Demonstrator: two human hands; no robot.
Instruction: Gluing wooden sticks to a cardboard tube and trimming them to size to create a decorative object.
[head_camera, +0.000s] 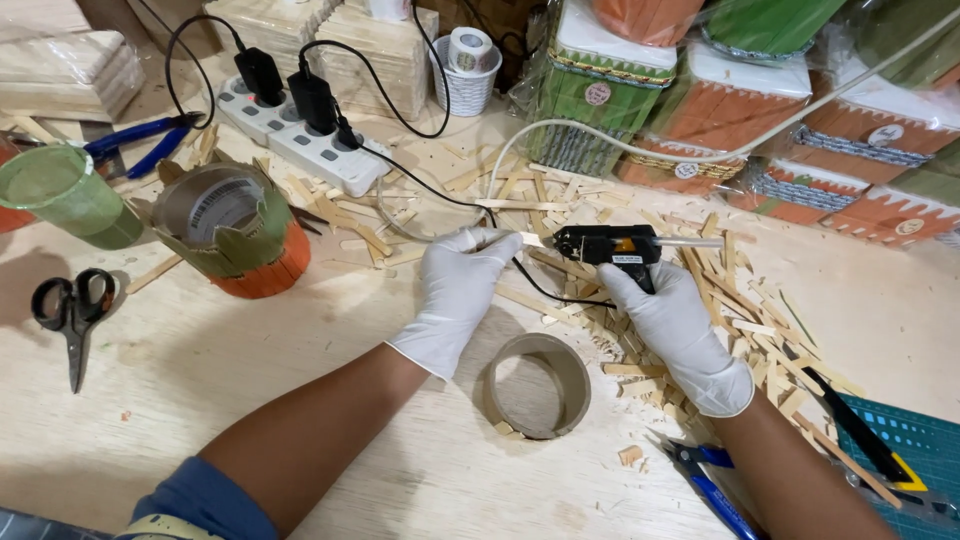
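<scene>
My right hand (672, 330), in a white glove, grips a black hot glue gun (606, 244) with its nozzle pointing left. My left hand (460, 285), also gloved, pinches a thin wooden stick (527, 239) by one end and holds it against the nozzle. A glue stick (690, 242) pokes out of the gun's back. The gun's black cord (545, 292) loops under my hands. A cardboard ring (537, 385) lies on the wooden table (300, 350) between my forearms.
Loose wooden sticks (740, 310) litter the table on the right. A half-covered orange and green pot (235, 230), a green cup (65, 195), black scissors (72, 308), a white power strip (300, 145), blue pliers (710, 480), a green cutting mat (910, 450) and wrapped finished boxes (760, 110) surround me.
</scene>
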